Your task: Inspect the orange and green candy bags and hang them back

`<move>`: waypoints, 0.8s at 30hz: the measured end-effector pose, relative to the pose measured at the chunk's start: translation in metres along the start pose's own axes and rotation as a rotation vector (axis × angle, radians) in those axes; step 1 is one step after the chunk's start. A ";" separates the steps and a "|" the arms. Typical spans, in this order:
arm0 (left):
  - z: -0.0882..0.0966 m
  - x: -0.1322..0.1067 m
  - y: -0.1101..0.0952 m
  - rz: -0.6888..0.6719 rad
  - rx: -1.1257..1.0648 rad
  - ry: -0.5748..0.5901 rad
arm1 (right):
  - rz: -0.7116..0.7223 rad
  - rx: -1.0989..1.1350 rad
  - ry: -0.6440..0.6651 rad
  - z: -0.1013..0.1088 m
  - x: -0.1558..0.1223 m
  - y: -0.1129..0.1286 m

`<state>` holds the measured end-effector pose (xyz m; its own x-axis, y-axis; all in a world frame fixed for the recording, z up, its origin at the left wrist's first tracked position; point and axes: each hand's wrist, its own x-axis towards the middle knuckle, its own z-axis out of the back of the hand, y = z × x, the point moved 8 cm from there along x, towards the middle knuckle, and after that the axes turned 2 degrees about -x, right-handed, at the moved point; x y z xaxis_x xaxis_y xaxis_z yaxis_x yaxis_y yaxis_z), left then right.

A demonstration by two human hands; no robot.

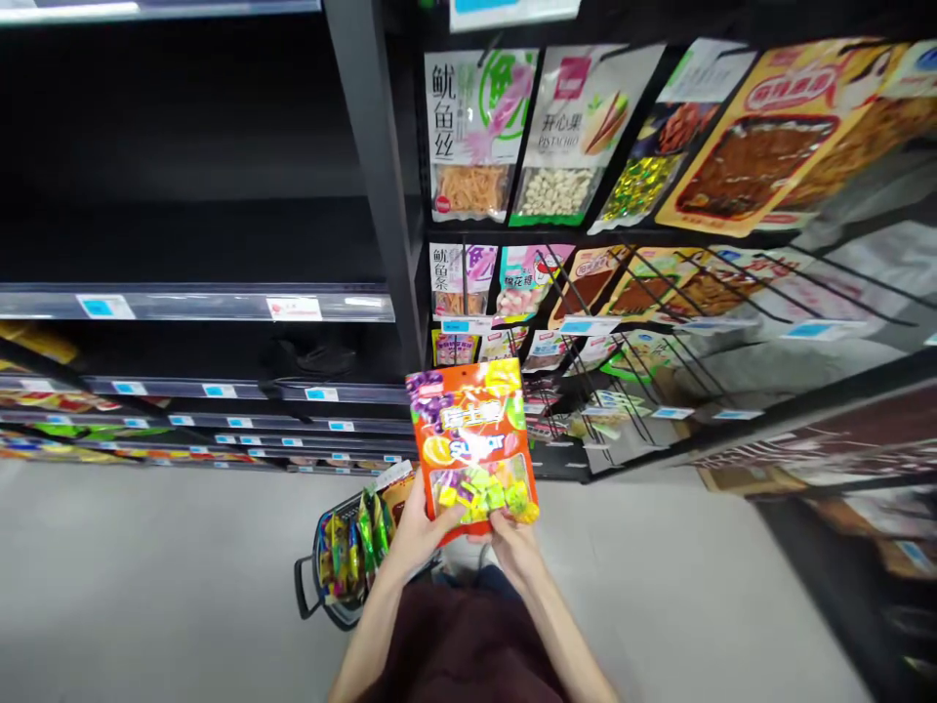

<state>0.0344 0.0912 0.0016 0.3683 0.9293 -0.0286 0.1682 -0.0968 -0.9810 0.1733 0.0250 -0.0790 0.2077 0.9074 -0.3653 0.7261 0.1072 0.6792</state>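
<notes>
Head view: your left hand [416,532] and right hand [515,549] hold one orange-red candy pouch [468,439] between them.
Step in hand: judged from this posture, a two-handed hold, with the printed front presented toward you.
Next move: by judgement, any shift from here calls for both thumbs to bear evenly on the lower front; the wrapped sweets [489,488] may slump inside and make the pouch sag.
Left grip: clamped on the pouch's lower left part, thumb across the front, fingers behind and mostly hidden.
Right grip: clamped on the lower right part, thumb on the front, fingers under and behind.
Grip spread: thumbs and fingers appear separated only by the pouch; you cannot tell the exact gap, as the backs are covered.
Pouch position: in both grips, extending up and away from them, its top edge tipped slightly left.
Basket: the black basket [316,557] lies below and left of the left grip, partly covered by your forearm; it carries snack packs [351,552].
Display rack: above and right of the grip, hanging rows include a shredded squid pouch [472,190] and a pistachio pouch [554,190].
Side shelving: left of the grip, beyond a dark post [373,156], a shelf edge bears a price label [294,309].
Floor: the grey floor [183,576] spreads below and to both sides of the grip.
</notes>
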 end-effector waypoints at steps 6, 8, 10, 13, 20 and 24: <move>-0.017 -0.001 0.009 -0.006 -0.060 0.004 | 0.106 0.039 -0.113 -0.012 0.014 0.026; -0.021 0.002 0.011 -0.013 -0.061 -0.049 | 0.151 0.000 -0.108 -0.013 0.019 0.038; -0.022 0.006 0.009 -0.036 -0.042 -0.110 | 0.196 -0.036 -0.095 -0.012 0.024 0.047; -0.026 0.015 0.007 -0.050 -0.034 -0.153 | 0.286 -0.126 -0.079 -0.005 0.028 0.062; -0.062 0.029 0.015 -0.024 -0.283 -0.090 | 0.433 -0.359 -0.060 0.015 0.026 0.098; -0.077 0.029 0.026 -0.032 -0.324 -0.091 | 0.412 -0.193 -0.032 0.031 0.026 0.096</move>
<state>0.1198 0.0886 -0.0099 0.2777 0.9602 -0.0298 0.4660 -0.1618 -0.8699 0.2685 0.0460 -0.0428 0.4763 0.8774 -0.0571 0.4440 -0.1840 0.8769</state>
